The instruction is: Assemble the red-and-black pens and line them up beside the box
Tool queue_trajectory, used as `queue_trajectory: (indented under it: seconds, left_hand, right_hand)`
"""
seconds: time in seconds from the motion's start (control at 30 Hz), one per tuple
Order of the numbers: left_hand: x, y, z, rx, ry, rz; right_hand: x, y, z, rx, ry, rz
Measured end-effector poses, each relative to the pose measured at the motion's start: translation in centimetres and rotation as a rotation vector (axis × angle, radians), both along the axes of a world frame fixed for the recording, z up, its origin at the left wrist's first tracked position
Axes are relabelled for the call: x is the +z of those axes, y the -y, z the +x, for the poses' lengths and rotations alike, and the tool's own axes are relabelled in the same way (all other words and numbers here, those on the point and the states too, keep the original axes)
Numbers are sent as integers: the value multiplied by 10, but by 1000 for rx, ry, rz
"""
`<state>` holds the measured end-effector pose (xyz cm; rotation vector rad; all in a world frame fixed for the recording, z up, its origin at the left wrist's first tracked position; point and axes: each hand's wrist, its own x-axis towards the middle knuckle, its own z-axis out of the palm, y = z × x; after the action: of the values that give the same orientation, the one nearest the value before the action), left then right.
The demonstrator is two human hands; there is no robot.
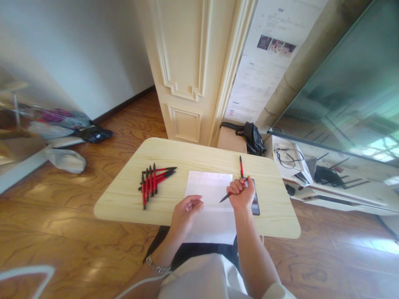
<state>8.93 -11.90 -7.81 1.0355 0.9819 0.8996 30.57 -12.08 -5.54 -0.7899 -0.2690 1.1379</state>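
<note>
My right hand (242,194) is closed around a red and black pen (229,196), its dark tip pointing down and left over the white paper (209,226). My left hand (188,211) has its fingers loosely curled but apart, with nothing in them, at the paper's left edge. Beyond the right hand another red and black pen (241,167) lies on the table. Partly hidden by that hand and wrist is a phone (255,201). On the left of the table, several red and black pens (151,180) lie in a crossed group.
The light wooden table (121,199) has rounded corners and stands near a cream panelled door (183,83). A black bag (253,139) sits behind it. To the right are a large screen (343,91) and a white cabinet (352,191) bearing a router (328,176).
</note>
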Motion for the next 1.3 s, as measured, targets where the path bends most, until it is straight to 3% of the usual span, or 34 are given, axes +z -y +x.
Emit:
queue_trajectory:
  seconds: [0.47, 0.67, 0.87, 0.97, 1.17, 1.3]
  left_hand:
    - [5, -2, 0, -34, -113, 136]
    - [7, -20, 3, -120, -432, 533]
    - [-10, -40, 19, -176, -621, 876]
    - [-19, -43, 23, -163, -677, 909]
    - [-25, -42, 22, -141, -701, 904]
    - [-24, -42, 21, -138, -720, 909]
  right_hand:
    - [-2, 1, 1, -9, -60, -5]
    - [-1, -3, 4, -20, -59, -21]
    - [-8, -5, 1, -16, -9, -171]
    - [-11, -4, -4, -5, 19, -213]
    - [-14, -6, -13, 219, 96, -246]
    - [-27, -14, -25, 57, 410, -262]
